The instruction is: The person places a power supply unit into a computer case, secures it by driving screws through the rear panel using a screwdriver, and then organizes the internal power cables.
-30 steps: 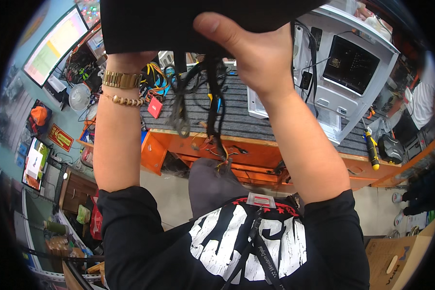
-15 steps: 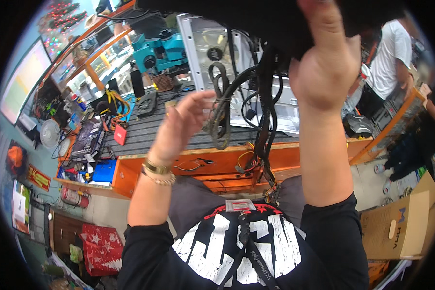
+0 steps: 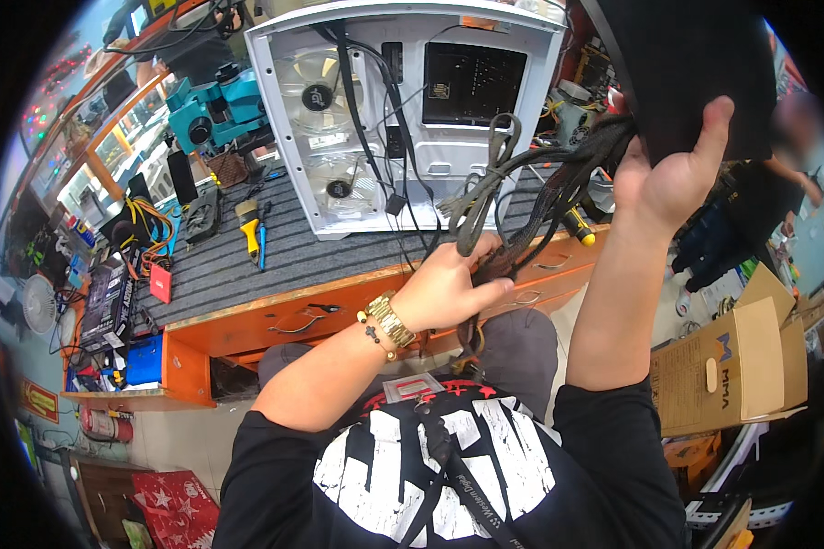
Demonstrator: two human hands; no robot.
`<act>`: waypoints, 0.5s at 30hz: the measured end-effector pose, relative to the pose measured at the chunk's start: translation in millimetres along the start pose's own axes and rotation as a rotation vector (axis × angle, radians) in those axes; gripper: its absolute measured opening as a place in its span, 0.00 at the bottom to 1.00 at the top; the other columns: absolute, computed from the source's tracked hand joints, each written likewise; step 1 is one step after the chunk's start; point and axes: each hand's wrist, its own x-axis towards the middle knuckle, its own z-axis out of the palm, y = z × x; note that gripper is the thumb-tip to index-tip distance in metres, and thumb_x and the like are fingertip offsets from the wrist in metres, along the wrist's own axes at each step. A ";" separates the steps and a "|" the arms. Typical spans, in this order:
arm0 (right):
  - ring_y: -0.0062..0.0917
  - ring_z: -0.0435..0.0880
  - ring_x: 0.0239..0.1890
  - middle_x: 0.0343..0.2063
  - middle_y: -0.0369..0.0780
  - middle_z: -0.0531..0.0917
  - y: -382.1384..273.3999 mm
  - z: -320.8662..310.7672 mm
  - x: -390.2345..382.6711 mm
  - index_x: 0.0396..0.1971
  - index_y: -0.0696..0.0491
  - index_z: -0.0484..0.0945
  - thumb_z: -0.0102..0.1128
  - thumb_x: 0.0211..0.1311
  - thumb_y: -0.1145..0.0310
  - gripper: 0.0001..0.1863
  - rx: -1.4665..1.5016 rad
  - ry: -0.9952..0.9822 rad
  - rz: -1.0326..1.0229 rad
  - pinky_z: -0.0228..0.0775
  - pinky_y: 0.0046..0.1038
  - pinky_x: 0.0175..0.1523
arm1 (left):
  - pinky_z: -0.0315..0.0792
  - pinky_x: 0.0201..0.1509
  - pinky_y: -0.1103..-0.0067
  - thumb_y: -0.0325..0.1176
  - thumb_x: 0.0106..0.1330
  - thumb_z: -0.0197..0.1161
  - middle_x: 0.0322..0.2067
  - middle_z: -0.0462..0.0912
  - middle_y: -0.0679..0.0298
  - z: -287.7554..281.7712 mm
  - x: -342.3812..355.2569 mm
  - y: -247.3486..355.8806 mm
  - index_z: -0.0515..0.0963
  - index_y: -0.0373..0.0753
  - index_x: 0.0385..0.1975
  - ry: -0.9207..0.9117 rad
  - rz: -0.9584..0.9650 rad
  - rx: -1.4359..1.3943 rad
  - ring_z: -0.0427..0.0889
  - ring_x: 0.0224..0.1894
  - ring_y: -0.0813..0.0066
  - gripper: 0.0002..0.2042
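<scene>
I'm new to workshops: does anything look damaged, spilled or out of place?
I see nothing spilled or damaged. The thick black cable bundle in the left hand looks messy, one looped coil sticking up, and thin black cables hang loosely across the open-sided white computer case.

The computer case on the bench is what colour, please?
The computer case is white, in the head view.

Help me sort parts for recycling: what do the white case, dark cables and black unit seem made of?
White case: probably painted metal, given its thin, smooth, satin edges.
Dark cables: apparently flexible plastic-coated wire, some probably woven-sleeved, as their mesh texture suggests.
Black unit: matte, possibly coated metal; its even, dark surface leaves plastic open too.
</scene>
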 end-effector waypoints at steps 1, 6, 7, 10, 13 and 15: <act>0.40 0.90 0.47 0.53 0.44 0.87 -1.5 -12.6 1.5 0.64 0.55 0.76 0.59 0.80 0.47 0.28 -0.008 -0.002 -0.003 0.84 0.48 0.47 | 0.79 0.44 0.66 0.39 0.70 0.72 0.34 0.87 0.53 2.8 3.5 -5.9 0.80 0.35 0.53 0.103 0.134 0.097 0.87 0.36 0.56 0.18; 0.42 0.88 0.53 0.57 0.42 0.86 -18.7 -73.3 -12.8 0.68 0.53 0.73 0.53 0.81 0.46 0.29 -0.100 0.075 0.270 0.81 0.55 0.53 | 0.80 0.43 0.58 0.36 0.66 0.67 0.32 0.87 0.45 -22.9 4.7 -7.3 0.84 0.32 0.52 0.081 0.179 0.351 0.87 0.37 0.43 0.18; 0.43 0.88 0.54 0.59 0.42 0.85 -18.0 -86.0 -19.6 0.70 0.53 0.72 0.51 0.82 0.45 0.30 -0.089 0.095 0.345 0.81 0.57 0.54 | 0.80 0.44 0.58 0.35 0.65 0.67 0.32 0.87 0.46 -30.1 0.3 -9.6 0.84 0.34 0.53 0.109 0.249 0.388 0.88 0.37 0.44 0.18; 0.44 0.85 0.59 0.63 0.42 0.83 -18.9 -117.1 -54.6 0.72 0.51 0.70 0.49 0.82 0.45 0.31 -0.041 0.101 0.507 0.79 0.60 0.56 | 0.83 0.48 0.56 0.36 0.60 0.67 0.34 0.89 0.46 -58.0 -7.9 -5.3 0.84 0.35 0.55 -0.150 0.105 0.479 0.89 0.39 0.43 0.23; 0.43 0.84 0.61 0.64 0.41 0.83 -24.0 -153.8 -92.1 0.72 0.50 0.70 0.50 0.80 0.43 0.32 -0.062 0.208 0.694 0.78 0.61 0.58 | 0.81 0.43 0.56 0.36 0.61 0.68 0.28 0.86 0.48 -66.6 -7.1 -14.2 0.84 0.43 0.61 -0.306 0.050 0.596 0.88 0.36 0.45 0.25; 0.42 0.83 0.62 0.64 0.41 0.82 -17.5 -169.8 -115.8 0.71 0.50 0.71 0.51 0.79 0.42 0.33 -0.104 0.277 0.782 0.78 0.61 0.60 | 0.81 0.41 0.55 0.35 0.59 0.68 0.26 0.85 0.48 -67.8 -0.5 -17.0 0.76 0.46 0.71 -0.413 -0.034 0.625 0.88 0.33 0.45 0.34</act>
